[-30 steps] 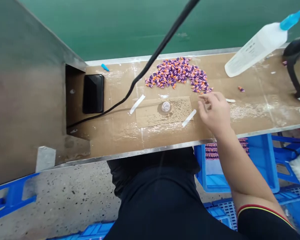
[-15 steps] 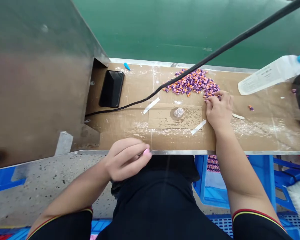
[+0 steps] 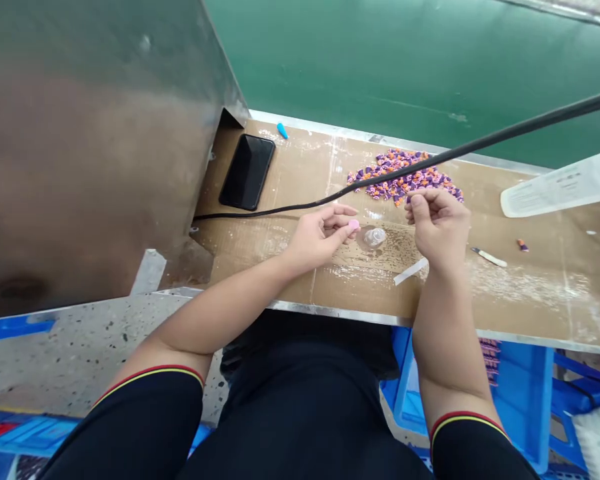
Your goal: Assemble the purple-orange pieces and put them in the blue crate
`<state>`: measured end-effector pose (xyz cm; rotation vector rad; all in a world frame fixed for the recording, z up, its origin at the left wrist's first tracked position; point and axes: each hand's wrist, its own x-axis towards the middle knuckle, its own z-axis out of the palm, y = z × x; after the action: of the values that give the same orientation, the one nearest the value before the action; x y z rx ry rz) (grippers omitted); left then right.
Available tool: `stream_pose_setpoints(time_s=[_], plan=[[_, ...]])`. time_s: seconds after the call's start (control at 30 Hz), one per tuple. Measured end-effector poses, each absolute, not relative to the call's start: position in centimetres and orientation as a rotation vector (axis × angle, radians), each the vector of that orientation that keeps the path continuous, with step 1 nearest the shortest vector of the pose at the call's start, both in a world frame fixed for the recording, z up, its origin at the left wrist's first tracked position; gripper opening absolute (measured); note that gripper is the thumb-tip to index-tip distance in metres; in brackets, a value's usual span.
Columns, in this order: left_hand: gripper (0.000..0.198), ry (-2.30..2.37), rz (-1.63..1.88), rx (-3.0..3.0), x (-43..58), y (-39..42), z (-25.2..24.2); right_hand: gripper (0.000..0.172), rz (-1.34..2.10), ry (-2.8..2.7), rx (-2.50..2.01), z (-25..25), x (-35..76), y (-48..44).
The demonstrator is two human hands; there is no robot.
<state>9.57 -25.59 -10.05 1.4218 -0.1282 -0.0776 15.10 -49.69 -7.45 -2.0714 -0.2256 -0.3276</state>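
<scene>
Left hand (image 3: 320, 237) pinches a small pink piece (image 3: 353, 225) at the fingertips. Right hand (image 3: 437, 223) is bunched just below a heap of small purple-and-orange pieces (image 3: 403, 177), within easy reach; cannot tell if it holds one. Small clear plastic dome (image 3: 375, 237) sits between both hands on the brown cardboard-covered bench (image 3: 530, 293), reachable by either

We find rough, matt brown cardboard (image 3: 300, 267) covering the surface, scuffed with whitish residue and edged by a smooth metal strip (image 3: 340, 312). Beside it rises a steel panel (image 3: 90, 167) with a dull sheen. We see a glossy black phone (image 3: 247, 172), a clear plastic piece (image 3: 375, 237), and a translucent white plastic bottle (image 3: 563, 185). The heap of purple-and-orange pieces (image 3: 405, 177) and the pink piece (image 3: 354, 225) look matt and clay-like. The sleeves (image 3: 145, 420) are black cloth, and the crate (image 3: 520, 400) below is blue plastic.
</scene>
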Motion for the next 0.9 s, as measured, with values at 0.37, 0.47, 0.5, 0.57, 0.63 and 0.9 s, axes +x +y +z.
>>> stream_pose_setpoints(time_s=[0.37, 0.47, 0.5, 0.57, 0.63, 0.9], plan=[[0.020, -0.121, -0.010, 1.457, 10.2, -25.3, -9.9, 0.014, -0.255, -0.492, -2.331, -6.5, 12.2, -50.4], [0.024, -0.108, 0.016, 1.453, 10.1, -25.1, -9.8, 0.012, -0.247, -0.578, -2.365, -6.3, 12.1, -50.5], [0.026, -0.092, 0.010, 1.446, 10.1, -25.1, -9.7, 0.011, -0.232, -0.592, -2.379, -6.3, 12.1, -50.5], [0.029, -0.069, -0.015, 1.427, 10.1, -25.2, -9.6, 0.011, -0.210, -0.613, -2.405, -6.3, 12.0, -50.6], [0.027, -0.068, -0.036, 1.412, 10.0, -25.3, -9.4, 0.010, -0.213, -0.639, -2.420, -6.1, 11.9, -50.6], [0.020, -0.054, -0.090, 1.414, 9.9, -25.5, -9.4, 0.011, -0.185, -0.796, -2.401, -5.2, 11.9, -50.4]])
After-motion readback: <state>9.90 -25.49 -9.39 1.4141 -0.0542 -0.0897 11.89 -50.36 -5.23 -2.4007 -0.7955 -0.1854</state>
